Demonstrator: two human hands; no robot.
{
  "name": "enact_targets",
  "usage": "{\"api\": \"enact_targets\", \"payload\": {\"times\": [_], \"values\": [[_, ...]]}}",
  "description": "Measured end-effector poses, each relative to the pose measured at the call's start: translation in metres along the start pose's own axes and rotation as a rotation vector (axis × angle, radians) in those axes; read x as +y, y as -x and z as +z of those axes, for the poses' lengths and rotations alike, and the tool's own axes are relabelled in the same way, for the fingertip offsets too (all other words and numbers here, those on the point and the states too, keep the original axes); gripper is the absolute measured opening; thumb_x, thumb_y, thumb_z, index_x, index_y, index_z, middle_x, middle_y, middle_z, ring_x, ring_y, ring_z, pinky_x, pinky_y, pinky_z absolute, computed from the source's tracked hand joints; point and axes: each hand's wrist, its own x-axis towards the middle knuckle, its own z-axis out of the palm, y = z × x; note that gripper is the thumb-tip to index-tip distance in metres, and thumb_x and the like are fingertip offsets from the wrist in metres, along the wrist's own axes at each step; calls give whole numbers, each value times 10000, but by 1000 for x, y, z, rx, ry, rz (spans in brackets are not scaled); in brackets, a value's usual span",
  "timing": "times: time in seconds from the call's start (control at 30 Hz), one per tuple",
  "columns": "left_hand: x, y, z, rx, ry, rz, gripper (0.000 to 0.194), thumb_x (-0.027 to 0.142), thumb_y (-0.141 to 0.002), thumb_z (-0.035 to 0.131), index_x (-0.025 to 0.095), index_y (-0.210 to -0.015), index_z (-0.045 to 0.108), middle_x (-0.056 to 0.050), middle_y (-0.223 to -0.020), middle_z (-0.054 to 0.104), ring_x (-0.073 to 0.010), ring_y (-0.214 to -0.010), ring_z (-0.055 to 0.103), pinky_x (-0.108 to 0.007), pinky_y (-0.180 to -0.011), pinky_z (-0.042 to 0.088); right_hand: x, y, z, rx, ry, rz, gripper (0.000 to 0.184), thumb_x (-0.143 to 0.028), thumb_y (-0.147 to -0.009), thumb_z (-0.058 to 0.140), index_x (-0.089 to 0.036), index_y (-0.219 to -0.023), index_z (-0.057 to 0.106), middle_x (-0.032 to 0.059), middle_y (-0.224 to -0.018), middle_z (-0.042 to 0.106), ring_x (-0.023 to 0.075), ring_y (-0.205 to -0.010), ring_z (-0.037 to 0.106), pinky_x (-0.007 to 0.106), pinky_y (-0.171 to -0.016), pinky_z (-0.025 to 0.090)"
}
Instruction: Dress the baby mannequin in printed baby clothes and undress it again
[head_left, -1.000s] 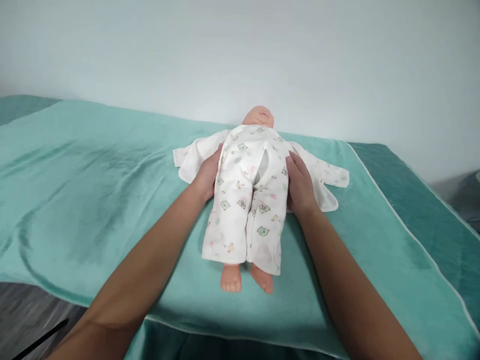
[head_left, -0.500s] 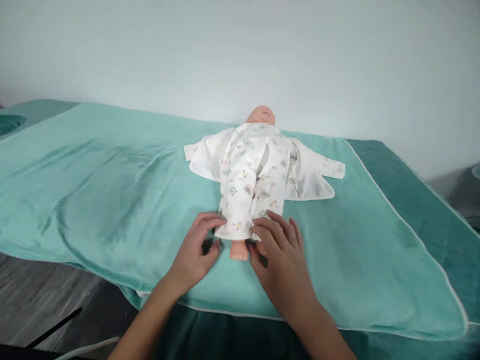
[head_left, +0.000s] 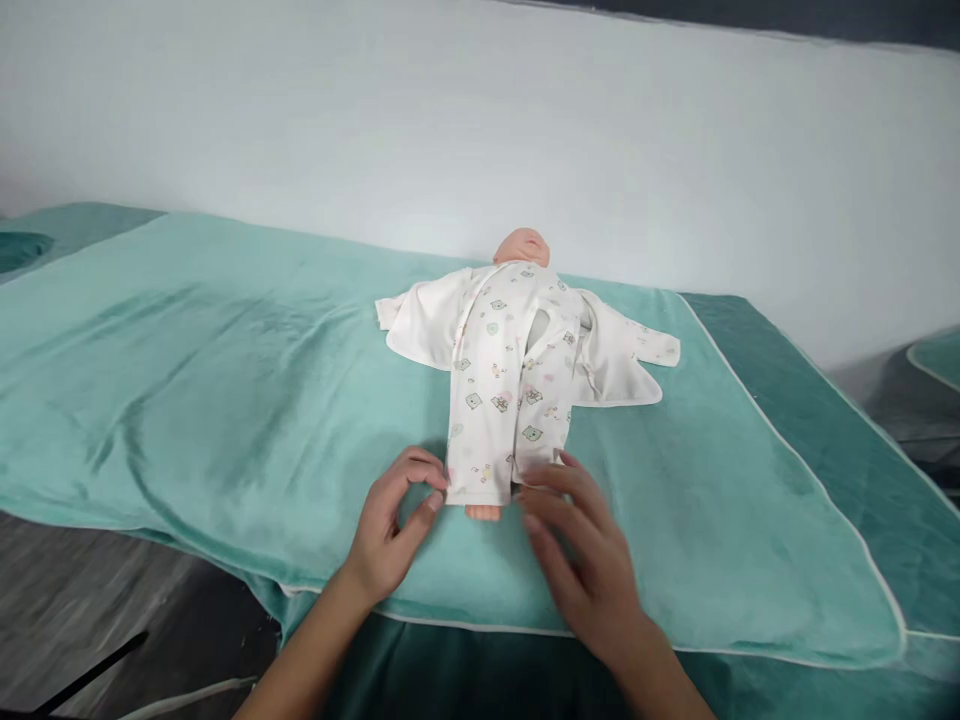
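A baby doll lies on its back, head toward the wall. Printed white baby trousers cover its body and legs, with a gap at the crotch. A white baby top is spread out on both sides, its sleeves pointing outward. My left hand pinches the outer edge of the left trouser leg at the hem. My right hand, slightly blurred, is at the right hem with its fingers apart. Toes of one foot show below the left hem; my right hand hides the other foot.
A light teal blanket with a white edge lies under the doll, over a darker teal cover. A white wall rises behind. Grey floor, a black rod and a pale cable are at the lower left.
The left trouser hem has come down over most of the foot, leaving only toes showing. My right hand has shifted slightly down and right. The camera view has tilted a little.
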Motion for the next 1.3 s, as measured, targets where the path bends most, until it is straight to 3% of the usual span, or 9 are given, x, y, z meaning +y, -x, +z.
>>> {"api": "enact_targets", "payload": {"times": [0.1,0.23,0.37,0.53,0.67,0.83,0.93,1.07,1.3], "values": [[13,-6,7,39,-54,53,121,164,-950,552,237,-1026,610,-58,-992,620,-205,-963,605,-362,-848,508,20,15,0,137,41,182,288,-132,-943,548,-283,-1187,570,104,-1157,636,249,-1059,645,464,-876,574],[36,-16,29,-116,-325,179,340,108,-883,580,257,-1188,587,-97,-1185,645,-275,-1177,572,-472,-991,486,36,18,7,34,164,239,317,-205,-884,641,-261,-1190,580,108,-1113,666,295,-1007,645,479,-814,554],[45,-21,50,-194,-611,229,399,95,-873,555,227,-1249,578,-112,-1238,652,-314,-1214,550,-527,-1008,454,29,8,1,36,39,254,101,-191,-938,562,-260,-1001,601,41,-904,675,223,-813,645,372,-703,522],[44,-24,61,-171,-663,242,249,121,-921,531,243,-1120,618,-84,-1145,695,-292,-1149,594,-538,-994,445,13,4,-18,9,-187,191,102,-189,-963,520,-266,-974,586,11,-825,629,182,-724,621,317,-647,506],[43,-16,58,-136,-541,253,167,123,-887,575,242,-1005,587,-59,-1059,693,-268,-1104,607,-569,-1076,413,17,15,-22,-22,-124,209,104,-178,-946,541,-263,-957,598,8,-821,634,180,-718,632,303,-640,507],[45,17,40,-65,-415,218,257,70,-870,534,259,-1041,566,-84,-1136,656,-280,-1210,567,-527,-1047,472,39,26,-44,-260,-239,164,78,-200,-948,569,-266,-936,609,20,-852,666,183,-746,658,301,-644,539],[39,22,29,84,-424,148,298,82,-905,518,281,-1119,575,-87,-1188,630,-268,-1192,580,-481,-976,516,67,14,-57,-144,-52,164,56,-235,-953,594,-274,-973,628,48,-937,692,218,-838,677,353,-726,565],[10,-19,13,222,-559,33,292,149,-934,517,265,-1187,603,-89,-1202,639,-279,-1204,579,-494,-1035,492,109,-24,-49,-54,470,114,303,-216,-933,566,-227,-1232,619,145,-1232,664,345,-1138,593,524,-925,502],[-46,-122,3,-42,-856,92,367,118,-909,479,191,-1208,678,-157,-1369,621,-391,-1442,380,-621,-1147,351,134,-73,-24,-252,611,-11,216,-120,-928,488,-184,-989,685,117,-1022,703,289,-961,608,428,-819,462]]}}
